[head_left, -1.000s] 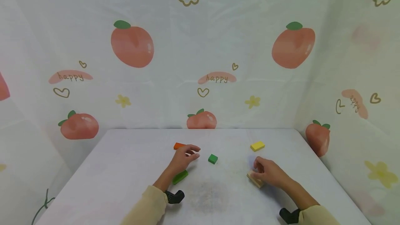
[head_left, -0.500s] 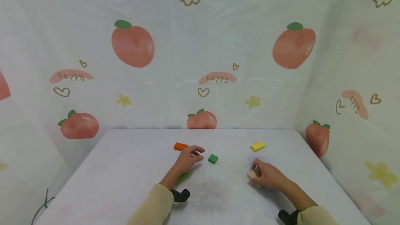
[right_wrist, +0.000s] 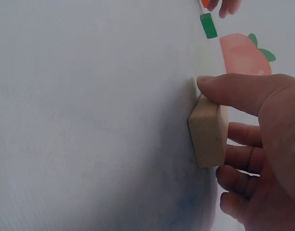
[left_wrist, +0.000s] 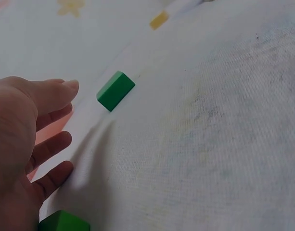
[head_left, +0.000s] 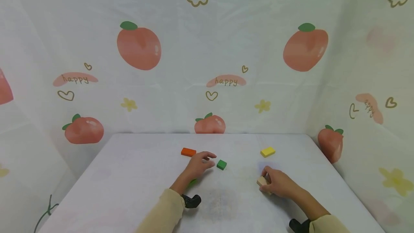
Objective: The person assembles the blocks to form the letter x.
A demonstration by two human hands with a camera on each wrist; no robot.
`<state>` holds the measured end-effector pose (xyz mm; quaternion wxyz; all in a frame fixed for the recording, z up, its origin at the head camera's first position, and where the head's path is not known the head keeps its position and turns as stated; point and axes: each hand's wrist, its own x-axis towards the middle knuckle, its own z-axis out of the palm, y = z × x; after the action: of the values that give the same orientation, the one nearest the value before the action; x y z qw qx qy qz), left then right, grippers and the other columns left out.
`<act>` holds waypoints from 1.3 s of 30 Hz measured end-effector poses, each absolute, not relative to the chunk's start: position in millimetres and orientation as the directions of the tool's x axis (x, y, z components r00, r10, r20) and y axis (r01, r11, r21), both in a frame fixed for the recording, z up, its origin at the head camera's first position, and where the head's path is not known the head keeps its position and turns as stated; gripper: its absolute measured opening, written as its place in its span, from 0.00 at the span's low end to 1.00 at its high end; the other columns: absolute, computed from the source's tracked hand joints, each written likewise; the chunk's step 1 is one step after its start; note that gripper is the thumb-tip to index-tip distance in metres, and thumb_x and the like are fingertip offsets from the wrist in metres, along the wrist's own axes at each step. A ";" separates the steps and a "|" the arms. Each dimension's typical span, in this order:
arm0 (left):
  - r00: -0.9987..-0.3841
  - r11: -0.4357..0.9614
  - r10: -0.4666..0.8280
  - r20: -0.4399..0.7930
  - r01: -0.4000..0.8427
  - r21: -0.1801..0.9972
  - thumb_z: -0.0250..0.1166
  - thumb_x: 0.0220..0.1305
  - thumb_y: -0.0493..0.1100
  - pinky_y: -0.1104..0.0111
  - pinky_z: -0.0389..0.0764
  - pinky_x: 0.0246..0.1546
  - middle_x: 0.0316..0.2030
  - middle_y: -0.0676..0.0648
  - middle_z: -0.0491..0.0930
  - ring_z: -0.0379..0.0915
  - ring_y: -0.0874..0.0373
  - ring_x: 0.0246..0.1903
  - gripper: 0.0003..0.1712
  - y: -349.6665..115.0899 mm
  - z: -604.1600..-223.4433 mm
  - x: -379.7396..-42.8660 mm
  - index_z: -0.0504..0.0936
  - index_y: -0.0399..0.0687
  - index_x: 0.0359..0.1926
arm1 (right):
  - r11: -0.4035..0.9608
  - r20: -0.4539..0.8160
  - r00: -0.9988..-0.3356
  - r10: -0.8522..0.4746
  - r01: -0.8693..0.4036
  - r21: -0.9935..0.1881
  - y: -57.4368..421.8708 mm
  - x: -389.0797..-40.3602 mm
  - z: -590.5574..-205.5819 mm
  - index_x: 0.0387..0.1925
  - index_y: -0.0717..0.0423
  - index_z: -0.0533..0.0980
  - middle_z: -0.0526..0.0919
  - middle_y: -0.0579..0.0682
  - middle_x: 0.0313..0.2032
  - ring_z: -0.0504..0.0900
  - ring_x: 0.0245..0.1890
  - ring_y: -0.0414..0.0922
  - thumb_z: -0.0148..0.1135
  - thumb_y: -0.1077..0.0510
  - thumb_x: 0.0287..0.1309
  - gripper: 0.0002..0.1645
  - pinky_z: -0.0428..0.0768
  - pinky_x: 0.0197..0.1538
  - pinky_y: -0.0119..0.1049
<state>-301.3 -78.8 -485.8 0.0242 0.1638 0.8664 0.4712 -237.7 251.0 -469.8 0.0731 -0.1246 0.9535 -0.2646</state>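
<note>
My right hand (head_left: 279,183) grips a plain wooden block (right_wrist: 207,137) at the right of the table, thumb on one side and fingers on the other. In the head view the hand covers much of that block. My left hand (head_left: 198,165) hovers with loosely bent fingers, holding nothing. Just right of its fingertips lies a small dark green block (head_left: 221,164), which the left wrist view shows apart from the fingers. Beneath the left wrist a lighter green block (head_left: 193,182) is mostly hidden. Behind the left hand lies an orange block (head_left: 188,152).
A yellow block (head_left: 267,151) lies at the back right, beyond the right hand. The white table (head_left: 129,190) ends at a hanging cloth (head_left: 171,107) printed with fruit and flowers. A black wrist device (head_left: 191,201) sticks out from the left sleeve.
My left hand has moved right, toward the dark green block, uncovering the orange block and covering more of the lighter green one. My right hand has closed its fingers round the wooden block.
</note>
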 end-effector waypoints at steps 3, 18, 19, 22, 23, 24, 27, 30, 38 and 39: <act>-0.944 0.509 0.313 0.107 0.261 0.820 0.65 0.66 0.43 0.55 0.74 0.51 0.48 0.53 0.79 0.72 0.52 0.50 0.12 -76.4 -485.3 -302.6 0.83 0.55 0.49 | 0.828 -0.082 -0.960 -0.267 -0.185 -0.529 249.4 -236.9 -467.3 0.40 0.55 0.72 0.72 0.45 0.26 0.70 0.26 0.43 0.77 0.55 0.46 0.23 0.69 0.27 0.35; -0.934 0.612 0.343 0.095 0.299 0.732 0.65 0.65 0.40 0.58 0.74 0.48 0.46 0.54 0.80 0.72 0.56 0.45 0.12 -65.9 -488.8 -302.2 0.85 0.56 0.48 | 0.849 -0.062 -0.952 -0.301 -0.237 -0.472 241.4 -237.5 -456.6 0.36 0.52 0.77 0.72 0.43 0.26 0.69 0.28 0.42 0.77 0.59 0.44 0.18 0.69 0.32 0.39; -0.933 0.616 0.346 0.096 0.303 0.727 0.65 0.65 0.40 0.58 0.74 0.48 0.46 0.54 0.80 0.72 0.56 0.44 0.12 -65.1 -488.5 -301.6 0.85 0.56 0.48 | 0.847 -0.051 -0.948 -0.313 -0.254 -0.466 241.4 -237.5 -456.1 0.36 0.52 0.77 0.72 0.43 0.26 0.69 0.28 0.42 0.77 0.59 0.44 0.17 0.69 0.33 0.39; -0.929 0.628 0.358 0.095 0.315 0.712 0.65 0.64 0.40 0.59 0.74 0.48 0.45 0.54 0.81 0.71 0.57 0.43 0.13 -63.0 -487.6 -300.4 0.85 0.56 0.49 | 0.841 -0.012 -0.936 -0.352 -0.311 -0.443 241.9 -237.3 -455.0 0.35 0.51 0.79 0.73 0.41 0.26 0.68 0.29 0.42 0.77 0.59 0.43 0.16 0.68 0.34 0.39; -0.929 0.632 0.359 0.093 0.315 0.708 0.65 0.64 0.39 0.59 0.73 0.48 0.45 0.54 0.81 0.70 0.57 0.43 0.13 -62.4 -487.3 -300.2 0.85 0.56 0.49 | 0.837 0.000 -0.931 -0.366 -0.329 -0.438 242.1 -237.4 -454.8 0.35 0.51 0.79 0.73 0.41 0.26 0.68 0.29 0.41 0.77 0.59 0.43 0.16 0.67 0.34 0.38; -0.929 0.634 0.360 0.089 0.314 0.707 0.65 0.64 0.39 0.59 0.73 0.48 0.45 0.55 0.81 0.70 0.57 0.43 0.14 -61.9 -487.1 -300.0 0.85 0.57 0.49 | 0.833 0.011 -0.926 -0.376 -0.344 -0.434 242.3 -237.5 -454.8 0.35 0.52 0.80 0.73 0.41 0.26 0.68 0.29 0.41 0.76 0.59 0.43 0.15 0.67 0.34 0.37; -0.924 0.647 0.369 0.096 0.330 0.687 0.66 0.63 0.40 0.59 0.73 0.48 0.46 0.55 0.81 0.69 0.58 0.43 0.15 -60.9 -487.4 -300.6 0.85 0.58 0.51 | 0.823 0.035 -0.917 -0.397 -0.373 -0.429 242.7 -238.3 -454.4 0.35 0.53 0.81 0.72 0.40 0.26 0.68 0.28 0.41 0.75 0.60 0.43 0.14 0.67 0.33 0.36; -0.921 0.662 0.377 0.103 0.346 0.665 0.67 0.63 0.41 0.60 0.73 0.46 0.46 0.56 0.80 0.68 0.58 0.42 0.16 -60.0 -488.2 -300.9 0.84 0.58 0.52 | 0.823 0.034 -0.919 -0.394 -0.369 -0.433 242.3 -239.6 -453.9 0.35 0.54 0.82 0.72 0.41 0.26 0.67 0.28 0.41 0.75 0.60 0.43 0.14 0.67 0.32 0.35; -0.927 0.709 0.364 0.085 0.336 0.620 0.68 0.63 0.43 0.63 0.70 0.41 0.44 0.57 0.79 0.65 0.58 0.40 0.16 -57.4 -487.7 -299.1 0.84 0.60 0.52 | 0.858 -0.009 -0.947 -0.320 -0.286 -0.427 237.2 -244.8 -448.5 0.36 0.52 0.83 0.71 0.43 0.26 0.68 0.29 0.42 0.74 0.61 0.44 0.13 0.68 0.33 0.38; -0.929 0.713 0.359 0.085 0.332 0.618 0.68 0.63 0.44 0.64 0.70 0.41 0.44 0.58 0.79 0.65 0.58 0.40 0.16 -57.1 -487.8 -299.0 0.85 0.61 0.52 | 0.858 -0.008 -0.948 -0.318 -0.285 -0.427 236.8 -245.2 -447.5 0.36 0.52 0.82 0.71 0.43 0.26 0.68 0.29 0.42 0.74 0.61 0.45 0.13 0.68 0.33 0.38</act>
<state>-299.0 -57.1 -487.8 0.0206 0.1868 0.9252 0.3295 -245.2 236.8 -447.5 0.0392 -0.1566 0.9632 -0.2151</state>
